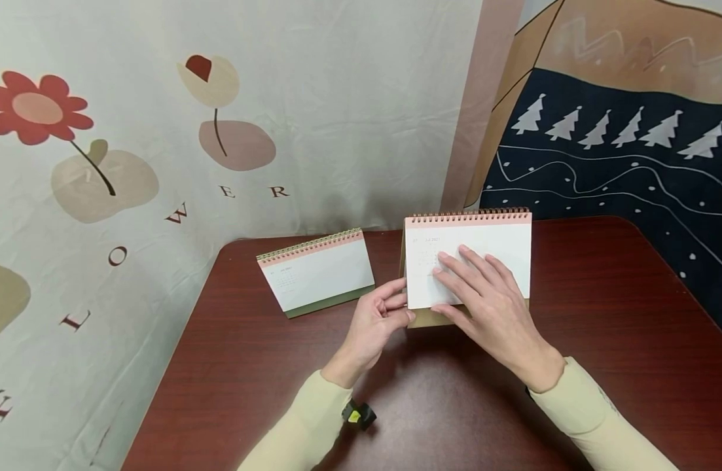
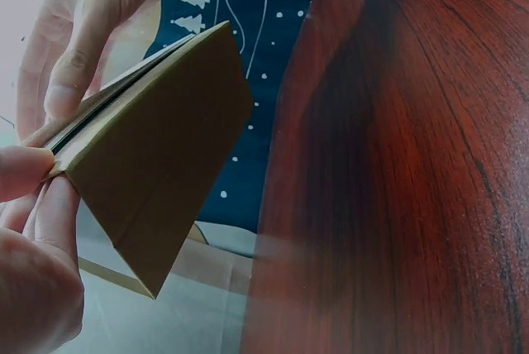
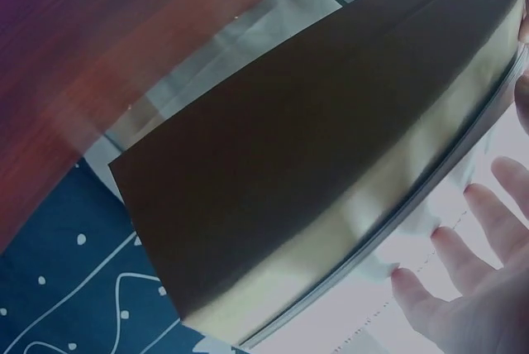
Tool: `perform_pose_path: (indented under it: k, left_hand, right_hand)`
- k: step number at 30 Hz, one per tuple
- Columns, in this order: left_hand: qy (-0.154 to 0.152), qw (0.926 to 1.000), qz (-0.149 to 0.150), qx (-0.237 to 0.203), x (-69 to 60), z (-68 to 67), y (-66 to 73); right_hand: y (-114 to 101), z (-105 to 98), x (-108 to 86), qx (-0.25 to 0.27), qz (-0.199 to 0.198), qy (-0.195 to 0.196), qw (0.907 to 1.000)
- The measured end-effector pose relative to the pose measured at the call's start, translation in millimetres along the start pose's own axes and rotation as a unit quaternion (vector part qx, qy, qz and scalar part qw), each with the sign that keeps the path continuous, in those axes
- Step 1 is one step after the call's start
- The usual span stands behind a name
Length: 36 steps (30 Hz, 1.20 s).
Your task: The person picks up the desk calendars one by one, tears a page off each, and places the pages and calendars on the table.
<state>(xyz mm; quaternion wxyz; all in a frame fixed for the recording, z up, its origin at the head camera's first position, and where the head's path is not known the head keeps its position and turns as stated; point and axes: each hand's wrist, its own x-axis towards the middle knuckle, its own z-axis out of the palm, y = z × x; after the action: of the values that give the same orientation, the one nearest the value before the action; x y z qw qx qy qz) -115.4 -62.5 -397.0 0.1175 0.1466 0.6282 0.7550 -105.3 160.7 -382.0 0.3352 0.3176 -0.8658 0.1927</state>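
A desk calendar (image 1: 422,284) with a spiral binding, a pink top strip and a "Jul 2021" page is held up at the right of the table's middle. My left hand (image 1: 375,320) pinches its lower left corner between thumb and fingers. Across the white page lies my right hand (image 1: 493,304), fingers spread and touching the paper. Both wrist views show the brown cardboard base (image 2: 165,139) from below, tilted off the table. A second calendar (image 1: 322,271), with a green base strip, stands to the left, apart from both hands.
The dark red wooden table (image 1: 249,392) meets a pale curtain (image 1: 349,98) with printed flowers at the back and left. A navy cloth with white trees (image 1: 608,170) hangs behind its right side. A small black camera (image 1: 359,414) sits at the left wrist.
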Motion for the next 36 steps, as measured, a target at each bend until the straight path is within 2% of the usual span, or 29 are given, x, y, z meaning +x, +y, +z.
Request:
perform_pose_path:
  k: [6, 16, 22, 28, 36]
  left_hand:
    - [0.003, 1.0, 0.0, -0.003, 0.8, -2.9, -3.3]
    - [0.01, 0.9998, 0.002, -0.018, 2.7, -4.9, -6.1]
    - [0.007, 0.9997, 0.0, -0.024, 3.0, -6.0, -8.8]
    - [0.009, 0.9996, 0.001, -0.027, 3.4, -6.6, -10.7]
    - [0.009, 0.9997, 0.001, -0.023, 4.4, -7.3, -11.5]
  right_hand:
    - [1.3, 1.7, -1.1, 0.004, -0.011, 0.001, 0.9999]
    - [0.2, 2.4, -5.0, 0.003, -0.061, 0.015, 0.998]
    - [-3.8, 2.7, 0.7, 0.009, -0.088, 0.075, 0.9933]
    - [-4.3, 0.1, 2.3, 0.033, -0.079, 0.11, 0.9902]
    - [-4.1, -1.8, 1.4, 0.056, -0.057, 0.118, 0.9898]
